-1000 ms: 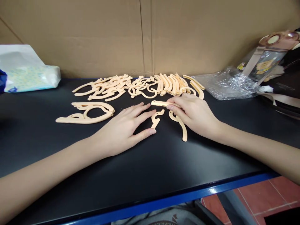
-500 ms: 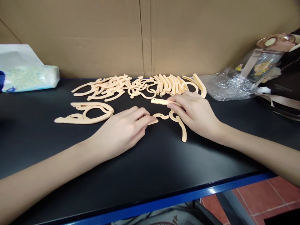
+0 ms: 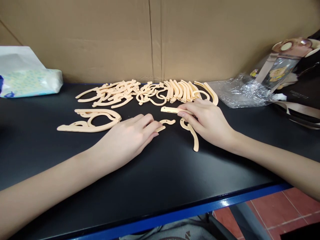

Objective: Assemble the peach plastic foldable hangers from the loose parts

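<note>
My left hand (image 3: 136, 135) is closed, its fingertips pinching a small cream plastic hanger piece (image 3: 168, 122) low over the table; the curved end with a hole shows. Between thumb and fingers, my right hand (image 3: 208, 123) grips a long cream hanger arm (image 3: 170, 109), with small holes at its left end. Below the right thumb lies a round piece (image 3: 184, 124) and a curved arm (image 3: 194, 138) touching it; whether these join the held arm is hidden. To the left of my left hand rests a folding hanger (image 3: 100, 120), its arms folded around a ring-like gap.
Along the back of the black table (image 3: 160, 186) lie a heap of curved hanger pieces (image 3: 117, 91), hooks (image 3: 150, 93) and a row of arms (image 3: 180, 90). A tissue pack (image 3: 32, 81) stands at left; clear plastic bags (image 3: 240, 93), a bottle (image 3: 280, 70) and a dark bag (image 3: 305, 96) at right.
My left hand has drawn slightly left with its small piece, widening the gap to the parts under my right hand. My right hand stays nearly still on the arm.
</note>
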